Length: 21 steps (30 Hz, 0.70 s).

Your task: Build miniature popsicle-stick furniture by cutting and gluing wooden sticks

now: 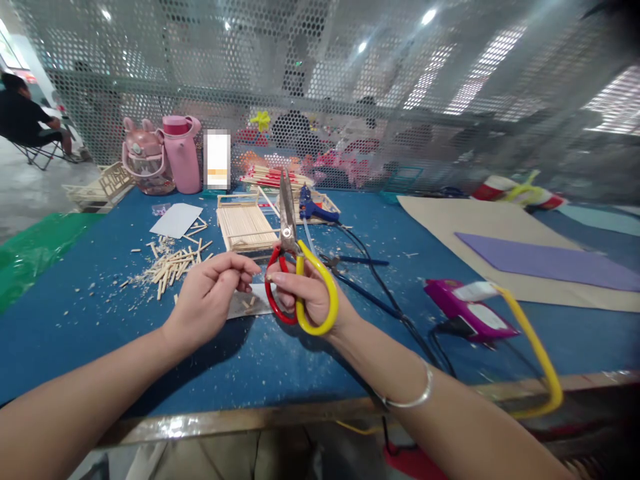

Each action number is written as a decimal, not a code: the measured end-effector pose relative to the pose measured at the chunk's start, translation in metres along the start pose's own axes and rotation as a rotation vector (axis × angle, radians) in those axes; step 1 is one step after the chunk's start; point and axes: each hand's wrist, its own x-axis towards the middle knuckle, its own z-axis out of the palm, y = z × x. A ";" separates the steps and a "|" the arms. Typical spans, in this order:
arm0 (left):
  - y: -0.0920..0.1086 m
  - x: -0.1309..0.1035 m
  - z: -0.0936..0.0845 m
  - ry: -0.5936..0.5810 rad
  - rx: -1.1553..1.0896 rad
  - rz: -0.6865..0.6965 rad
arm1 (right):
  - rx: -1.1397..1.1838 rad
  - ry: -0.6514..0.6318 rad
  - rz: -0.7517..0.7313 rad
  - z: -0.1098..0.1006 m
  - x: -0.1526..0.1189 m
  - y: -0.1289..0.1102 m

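Observation:
My right hand [313,290] holds a pair of scissors [287,213], one handle red and the other yellow, with the blades closed and pointing up and away. My left hand [215,293] is closed in a pinch just left of the red handle; anything between its fingertips is too small to make out. Beyond the hands stands a small frame of wooden sticks [247,223] with a slatted base. Short cut sticks [175,267] lie heaped to the left. Beneath the hands is a white card [257,303], partly covered, with a few stick bits on it.
A blue glue gun [317,212] and dark-handled pliers [360,260] lie beyond my right hand, cords trailing. Pink bottles [181,157] stand back left. A purple device [470,310] and purple sheet [545,260] lie right. A mesh screen [350,80] borders the table; a person [25,110] sits far left.

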 end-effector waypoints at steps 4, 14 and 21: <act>0.000 0.000 -0.002 0.040 0.055 0.094 | -0.013 -0.003 -0.004 0.000 -0.001 -0.001; -0.001 -0.004 0.002 0.072 -0.141 -0.002 | -0.006 0.018 -0.020 -0.001 0.000 0.001; -0.001 0.002 0.000 0.002 -0.043 -0.024 | -0.020 0.004 0.007 -0.001 0.001 -0.001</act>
